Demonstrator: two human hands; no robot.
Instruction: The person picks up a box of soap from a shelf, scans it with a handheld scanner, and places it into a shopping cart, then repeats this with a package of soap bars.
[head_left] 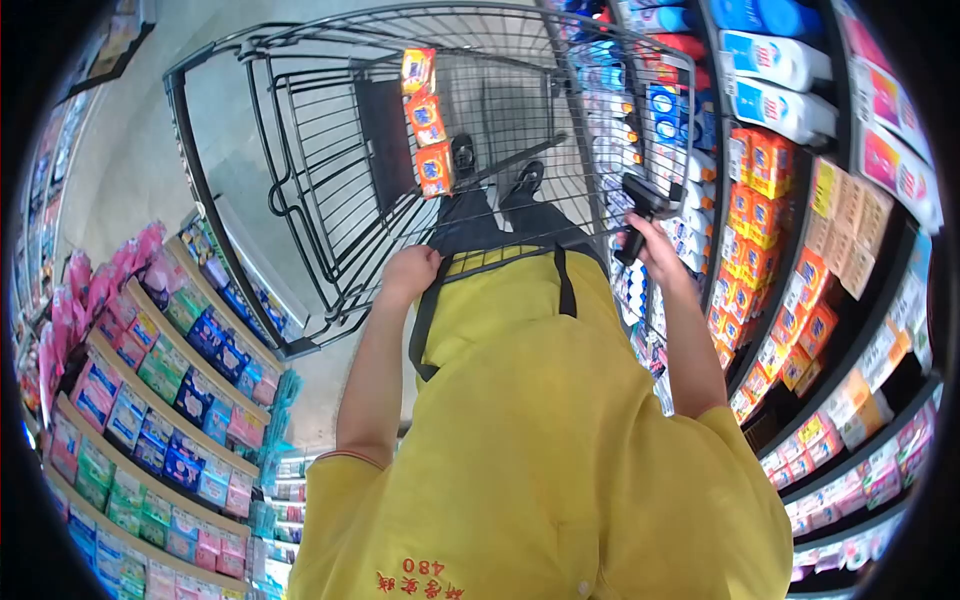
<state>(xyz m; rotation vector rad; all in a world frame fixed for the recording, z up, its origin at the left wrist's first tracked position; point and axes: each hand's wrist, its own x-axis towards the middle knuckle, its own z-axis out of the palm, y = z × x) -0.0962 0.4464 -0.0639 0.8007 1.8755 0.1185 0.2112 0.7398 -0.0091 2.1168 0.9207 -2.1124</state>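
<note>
A black wire shopping cart (420, 15) stands right in front of me. Inside its basket, three orange laundry soap packs (427, 120) lie in a row. My left hand (412, 270) is closed at the cart's near wire edge, with its fingers curled and partly hidden. On the other side, my right hand (657, 248) grips a black pistol-shaped device (640, 215), which looks like a handheld scanner. That device is over the right side of the cart, in front of the shelves.
Right-hand shelves hold orange soap packs (755, 220), white bottles (780, 105) and brown packs (845, 230). Shelves on the left carry several rows of colourful packets (160, 400), with pink bags (75, 300) hanging at the end. Grey floor (130, 170) shows beyond the cart.
</note>
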